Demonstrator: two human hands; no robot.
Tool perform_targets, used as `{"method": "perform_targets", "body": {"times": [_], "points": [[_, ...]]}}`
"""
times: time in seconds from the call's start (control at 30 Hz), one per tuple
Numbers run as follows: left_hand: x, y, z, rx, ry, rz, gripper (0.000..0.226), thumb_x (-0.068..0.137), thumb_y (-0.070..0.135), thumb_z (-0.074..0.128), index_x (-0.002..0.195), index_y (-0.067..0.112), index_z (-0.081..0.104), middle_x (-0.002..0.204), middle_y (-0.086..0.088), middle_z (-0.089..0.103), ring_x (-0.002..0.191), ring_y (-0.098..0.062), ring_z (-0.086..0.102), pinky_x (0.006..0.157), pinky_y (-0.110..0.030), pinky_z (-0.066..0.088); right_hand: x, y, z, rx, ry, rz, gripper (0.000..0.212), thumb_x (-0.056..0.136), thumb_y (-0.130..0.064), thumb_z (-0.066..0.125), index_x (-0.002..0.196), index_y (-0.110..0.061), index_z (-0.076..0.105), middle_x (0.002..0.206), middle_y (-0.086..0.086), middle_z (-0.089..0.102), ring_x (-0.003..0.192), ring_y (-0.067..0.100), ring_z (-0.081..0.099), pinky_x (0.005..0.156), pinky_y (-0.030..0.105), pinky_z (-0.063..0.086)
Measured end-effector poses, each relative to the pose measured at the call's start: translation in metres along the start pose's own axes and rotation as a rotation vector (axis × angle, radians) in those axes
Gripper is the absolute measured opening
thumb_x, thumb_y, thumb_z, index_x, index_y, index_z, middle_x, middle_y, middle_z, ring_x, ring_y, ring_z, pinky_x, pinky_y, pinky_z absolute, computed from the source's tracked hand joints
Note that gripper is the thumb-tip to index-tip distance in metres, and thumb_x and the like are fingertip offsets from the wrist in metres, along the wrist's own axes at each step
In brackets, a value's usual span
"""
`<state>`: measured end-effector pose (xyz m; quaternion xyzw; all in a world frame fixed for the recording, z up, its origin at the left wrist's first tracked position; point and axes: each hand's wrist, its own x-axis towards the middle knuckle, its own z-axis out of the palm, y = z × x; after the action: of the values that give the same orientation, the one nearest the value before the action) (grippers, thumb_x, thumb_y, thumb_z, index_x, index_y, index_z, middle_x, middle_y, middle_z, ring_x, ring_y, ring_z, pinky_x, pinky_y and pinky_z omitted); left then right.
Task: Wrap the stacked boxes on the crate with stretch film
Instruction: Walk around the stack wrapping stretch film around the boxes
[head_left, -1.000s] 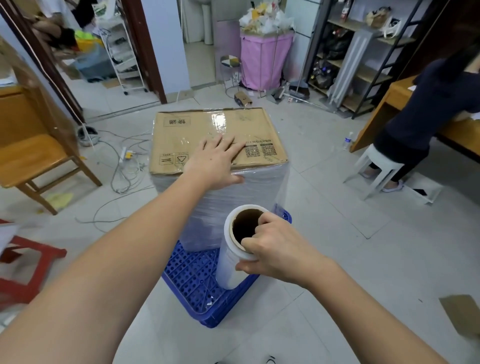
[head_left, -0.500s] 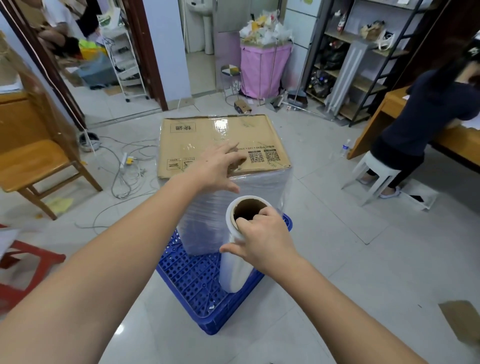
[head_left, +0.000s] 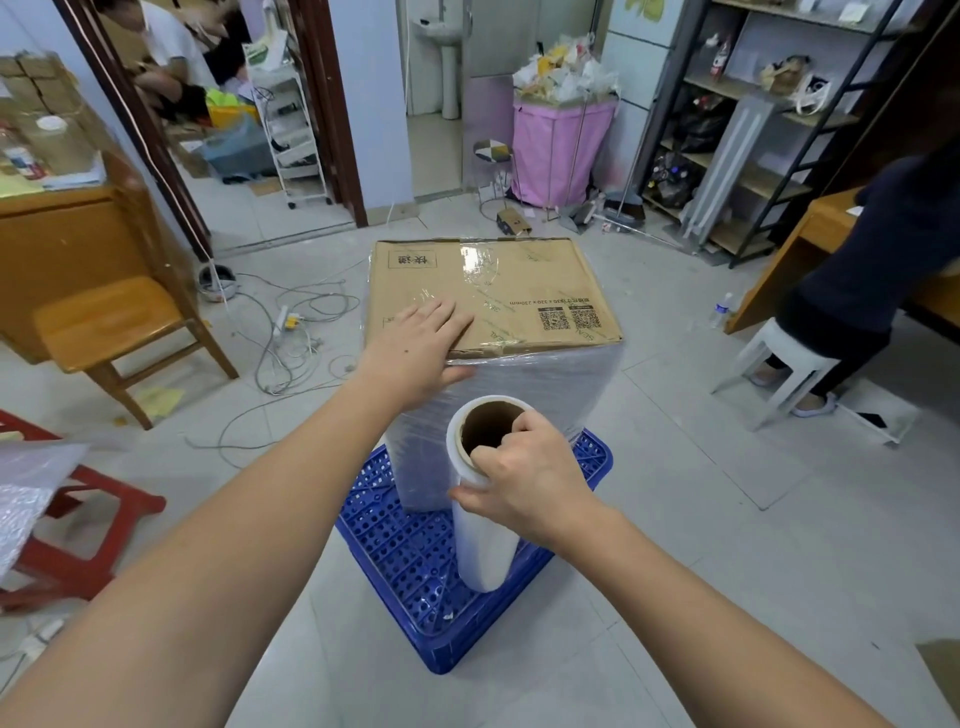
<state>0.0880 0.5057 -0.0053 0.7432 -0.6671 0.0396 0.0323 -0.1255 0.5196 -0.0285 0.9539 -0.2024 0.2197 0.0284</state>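
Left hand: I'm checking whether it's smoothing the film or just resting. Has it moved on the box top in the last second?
Yes. The left hand has slid along the box top, away from the QR codes toward the left edge.

A wooden chair (head_left: 111, 325) stands left, tangled cables (head_left: 291, 332) beside it, a pink bin (head_left: 558, 150) behind.

Matt brown cardboard box (head_left: 493, 291); glossy clear film roll (head_left: 483, 530), cardboard core; perforated blue plastic crate (head_left: 415, 561).
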Motion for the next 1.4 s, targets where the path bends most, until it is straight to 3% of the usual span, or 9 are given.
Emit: {"method": "perform_targets", "body": {"times": [0.33,0.57,0.87,1.03,1.17,1.23,1.3,1.4], "points": [[0.002,-0.021,0.0,-0.099,0.048,0.011,0.081,0.093,0.061,0.063,0.16,0.025,0.034,0.169,-0.003,0.029,0.157,-0.019,0.022,0.128,-0.037,0.012,0.012,-0.012,-0.001,0.079,-0.038,-0.24,0.043,0.082,-0.052,0.064,0.06,-0.015,0.065,0.05,-0.003,0.059,0.053,0.021,0.052,0.085,0.03,0.039],[-0.003,-0.025,0.005,-0.112,0.043,0.011,0.082,0.093,0.062,0.063,0.16,0.025,0.034,0.169,-0.003,0.028,0.157,-0.019,0.02,0.129,-0.038,0.013,0.033,-0.023,0.008,0.134,-0.06,-0.335,0.043,0.077,-0.051,0.075,0.057,-0.016,0.057,0.048,-0.003,0.056,0.053,0.021,0.051,0.088,0.033,0.041],[-0.009,-0.022,0.001,-0.166,0.033,-0.016,0.085,0.089,0.06,0.07,0.16,0.027,0.036,0.169,-0.001,0.029,0.157,-0.018,0.022,0.129,-0.038,0.012,0.043,-0.021,0.009,0.006,-0.113,-0.321,0.048,0.079,-0.063,0.066,0.06,-0.022,0.05,0.052,-0.005,0.056,0.057,0.021,0.052,0.084,0.035,0.042],[-0.008,-0.026,-0.01,-0.169,-0.014,0.022,0.09,0.086,0.055,0.076,0.161,0.025,0.035,0.169,-0.003,0.027,0.157,-0.022,0.022,0.126,-0.037,0.012,0.033,-0.009,0.001,0.02,-0.122,-0.24,0.053,0.077,-0.061,0.066,0.06,-0.022,0.035,0.047,-0.008,0.035,0.05,0.021,0.044,0.084,0.034,0.042],[-0.009,-0.038,-0.01,-0.037,-0.073,-0.052,0.099,0.083,0.071,0.069,0.163,0.037,0.021,0.172,0.0,0.016,0.158,-0.027,0.012,0.126,-0.057,0.009,0.017,0.001,-0.003,-0.007,-0.139,-0.228,0.05,0.08,-0.061,0.063,0.063,-0.022,0.037,0.05,-0.01,0.036,0.052,0.019,0.042,0.088,0.033,0.041],[-0.014,-0.039,-0.006,-0.038,-0.074,-0.138,0.101,0.081,0.08,0.061,0.162,0.041,0.015,0.173,0.004,0.009,0.159,-0.026,0.006,0.123,-0.065,0.014,0.014,0.002,-0.003,-0.018,-0.146,-0.221,0.049,0.081,-0.063,0.06,0.065,-0.022,0.038,0.052,-0.01,0.038,0.053,0.018,0.042,0.09,0.032,0.039],[-0.019,-0.037,-0.003,-0.07,-0.07,-0.153,0.1,0.082,0.079,0.061,0.162,0.042,0.014,0.173,0.006,0.007,0.159,-0.025,0.003,0.121,-0.062,0.026,0.014,0.002,-0.005,-0.013,-0.149,-0.201,0.049,0.081,-0.064,0.059,0.065,-0.022,0.039,0.052,-0.009,0.037,0.055,0.018,0.04,0.091,0.032,0.037],[-0.024,-0.034,-0.005,-0.098,-0.071,-0.174,0.1,0.083,0.075,0.065,0.163,0.041,0.014,0.173,0.008,0.006,0.159,-0.023,0.001,0.119,-0.058,0.031,0.014,0.001,-0.007,0.005,-0.177,-0.193,0.048,0.081,-0.064,0.058,0.065,-0.023,0.04,0.053,-0.009,0.039,0.057,0.017,0.04,0.092,0.032,0.036]]}}
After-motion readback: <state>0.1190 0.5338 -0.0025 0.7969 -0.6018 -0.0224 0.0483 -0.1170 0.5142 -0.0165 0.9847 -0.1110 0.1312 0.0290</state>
